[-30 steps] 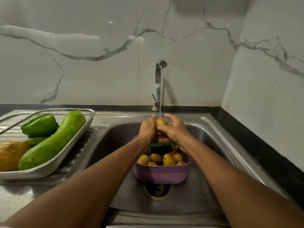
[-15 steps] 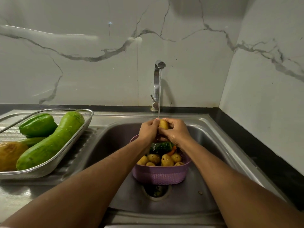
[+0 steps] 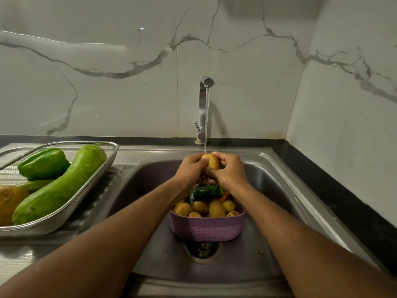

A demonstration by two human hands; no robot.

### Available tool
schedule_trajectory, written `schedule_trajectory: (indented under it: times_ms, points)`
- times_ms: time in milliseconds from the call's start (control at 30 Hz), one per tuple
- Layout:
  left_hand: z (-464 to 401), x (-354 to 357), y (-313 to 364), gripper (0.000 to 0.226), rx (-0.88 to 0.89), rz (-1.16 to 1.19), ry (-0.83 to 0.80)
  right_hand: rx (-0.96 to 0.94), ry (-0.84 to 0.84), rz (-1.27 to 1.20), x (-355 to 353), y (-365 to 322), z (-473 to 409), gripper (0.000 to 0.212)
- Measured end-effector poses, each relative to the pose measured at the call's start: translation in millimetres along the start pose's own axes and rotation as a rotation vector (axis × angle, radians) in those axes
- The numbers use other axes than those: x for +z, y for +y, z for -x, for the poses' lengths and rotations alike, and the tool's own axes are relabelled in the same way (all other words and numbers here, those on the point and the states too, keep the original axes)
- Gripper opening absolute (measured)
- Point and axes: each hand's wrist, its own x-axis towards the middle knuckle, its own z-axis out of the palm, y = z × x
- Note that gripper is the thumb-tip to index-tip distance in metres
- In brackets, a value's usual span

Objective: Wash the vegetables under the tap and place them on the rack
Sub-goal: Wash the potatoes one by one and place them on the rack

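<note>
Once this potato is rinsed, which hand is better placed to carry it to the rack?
Probably the left hand. Both hands grip the potato under the tap, over the purple basket, but the rack sits on the person's left side; the right hand would have to cross over.

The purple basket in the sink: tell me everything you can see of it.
The purple basket looks like plastic, with a smooth upper band and a woven-look pattern lower down its wall. It sits upright in the steel sink, just behind the drain. It holds a heap of small potatoes, a dark green cucumber and a sliver of something orange. Both forearms cross above its rim; whether they touch it is unclear.
</note>
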Motion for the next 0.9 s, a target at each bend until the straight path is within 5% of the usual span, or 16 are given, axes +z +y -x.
schedule_trajectory:
  times_ms: [333,567,900]
  points:
    - [3,11,-1,0.024,0.004,-0.068,0.122,-0.021,0.013,0.13,-1,3,-2,0.033]
    - [7,-7,1,0.022,-0.072,-0.073,0.024,-0.037,-0.046,0.167,2,2,2,0.061]
    - [9,-1,1,0.031,0.019,-0.045,0.133,-0.161,-0.018,0.404,12,1,0,0.054]
